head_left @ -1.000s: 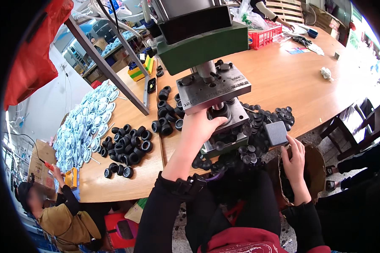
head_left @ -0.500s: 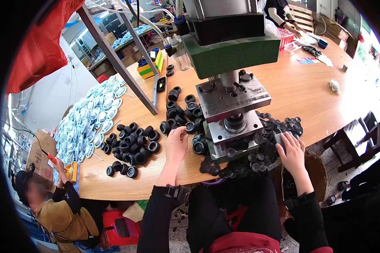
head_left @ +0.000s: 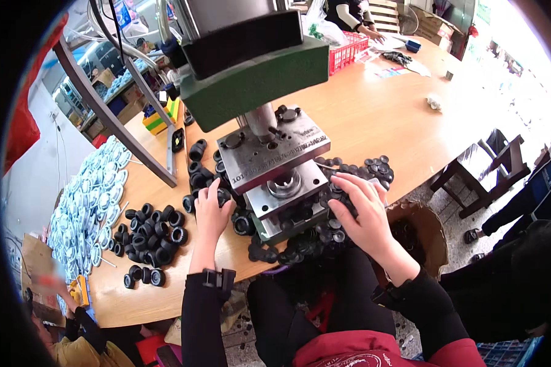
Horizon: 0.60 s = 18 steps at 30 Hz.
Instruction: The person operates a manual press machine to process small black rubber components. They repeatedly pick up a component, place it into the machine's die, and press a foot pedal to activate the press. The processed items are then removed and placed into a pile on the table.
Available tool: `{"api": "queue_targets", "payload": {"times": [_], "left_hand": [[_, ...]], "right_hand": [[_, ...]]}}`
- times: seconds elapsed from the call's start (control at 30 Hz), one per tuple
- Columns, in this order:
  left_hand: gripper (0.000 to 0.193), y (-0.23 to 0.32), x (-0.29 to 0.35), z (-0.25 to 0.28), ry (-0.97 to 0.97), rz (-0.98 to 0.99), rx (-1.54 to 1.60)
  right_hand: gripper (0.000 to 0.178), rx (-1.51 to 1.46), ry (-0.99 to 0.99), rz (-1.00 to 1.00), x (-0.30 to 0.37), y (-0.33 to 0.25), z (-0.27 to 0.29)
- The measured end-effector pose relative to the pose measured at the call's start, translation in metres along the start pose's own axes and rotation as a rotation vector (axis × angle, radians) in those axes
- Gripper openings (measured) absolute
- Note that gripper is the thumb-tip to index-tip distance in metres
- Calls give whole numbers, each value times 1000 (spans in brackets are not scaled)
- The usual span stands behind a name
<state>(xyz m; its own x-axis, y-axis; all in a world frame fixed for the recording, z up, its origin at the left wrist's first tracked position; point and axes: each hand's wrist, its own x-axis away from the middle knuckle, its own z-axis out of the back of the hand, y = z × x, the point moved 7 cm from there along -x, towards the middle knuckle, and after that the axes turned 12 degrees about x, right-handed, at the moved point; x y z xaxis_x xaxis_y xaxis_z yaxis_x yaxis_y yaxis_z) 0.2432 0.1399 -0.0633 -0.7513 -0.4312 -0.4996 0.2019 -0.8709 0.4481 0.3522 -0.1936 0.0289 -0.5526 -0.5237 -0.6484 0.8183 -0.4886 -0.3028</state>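
My left hand is closed round a small black toy tyre, with thumb and fingertips at its sides. It hovers left of the press, beside several loose tyres. My right hand is right of the lower die, fingers spread and slightly curled over a heap of black rubber discs. A grey edge shows behind its fingers; I cannot tell what it belongs to. Between the hands stands the lower steel die with a bare metal ring on top. The upper steel plate hangs above it.
A tyre pile and a mound of pale blue plastic parts lie to the left. The green press head rises overhead. A carton stands below the right table edge. Other people sit left and far back.
The view has swung right. My left hand has closed on a tyre; my right hand has moved from the disc heap toward the die. The dark piece on the die ring is gone.
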Motion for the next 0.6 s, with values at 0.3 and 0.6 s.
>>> {"api": "queue_targets", "payload": {"times": [0.3, 0.6], "left_hand": [[59, 80, 46, 73, 83, 531, 1357], [59, 146, 14, 62, -148, 347, 1181]], "right_hand": [[53, -208, 18, -232, -58, -51, -50], [58, -184, 34, -158, -19, -28, -23]]}}
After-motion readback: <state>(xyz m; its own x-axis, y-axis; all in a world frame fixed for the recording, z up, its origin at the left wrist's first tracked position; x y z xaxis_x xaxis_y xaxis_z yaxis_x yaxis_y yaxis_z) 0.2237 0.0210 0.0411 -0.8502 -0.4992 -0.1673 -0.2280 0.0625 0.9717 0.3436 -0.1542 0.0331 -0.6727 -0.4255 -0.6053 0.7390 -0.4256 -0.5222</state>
